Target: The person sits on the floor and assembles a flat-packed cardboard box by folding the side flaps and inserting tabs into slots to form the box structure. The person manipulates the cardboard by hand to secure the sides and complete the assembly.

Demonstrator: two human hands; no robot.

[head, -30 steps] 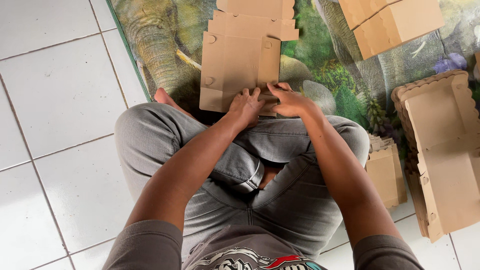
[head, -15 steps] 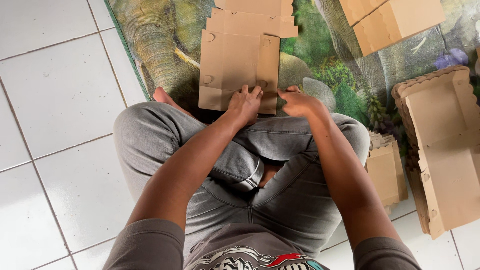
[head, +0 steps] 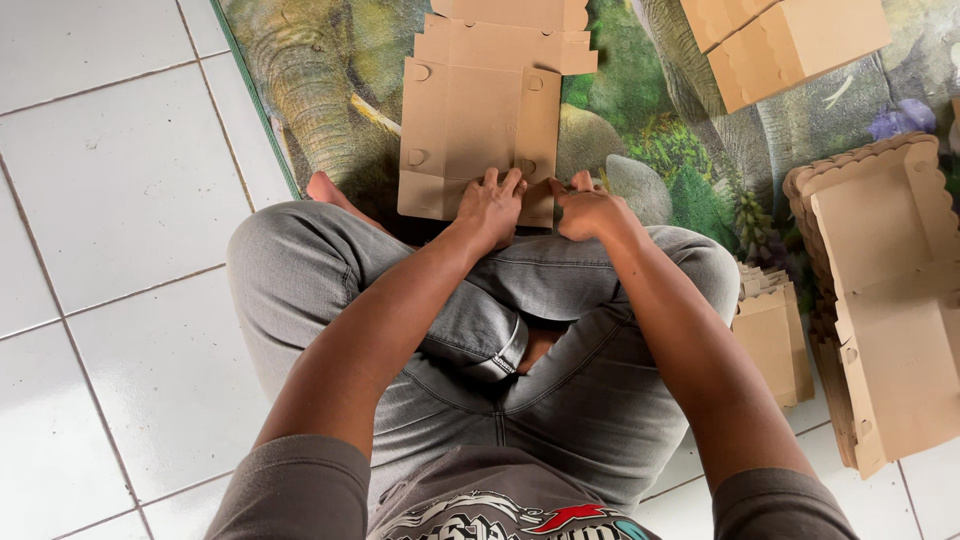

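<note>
A flat brown cardboard box blank (head: pixel 470 125) lies on an elephant-print mat (head: pixel 320 90) in front of my crossed legs. My left hand (head: pixel 492 205) presses on the blank's near edge, fingers spread on the cardboard. Beside it, my right hand (head: pixel 588 210) pinches the near right flap of the same blank, fingers curled. The blank's far end has a scalloped edge.
A stack of flat scalloped cardboard blanks (head: pixel 890 300) lies at the right, with a smaller pile of pieces (head: pixel 770 330) by my right knee. Folded cardboard boxes (head: pixel 790 40) sit at the top right. White floor tiles (head: pixel 120 200) fill the left.
The cardboard blank has slid a little away from me and my right hand has shifted along its near edge toward the right flap. My left hand stays pressed on it.
</note>
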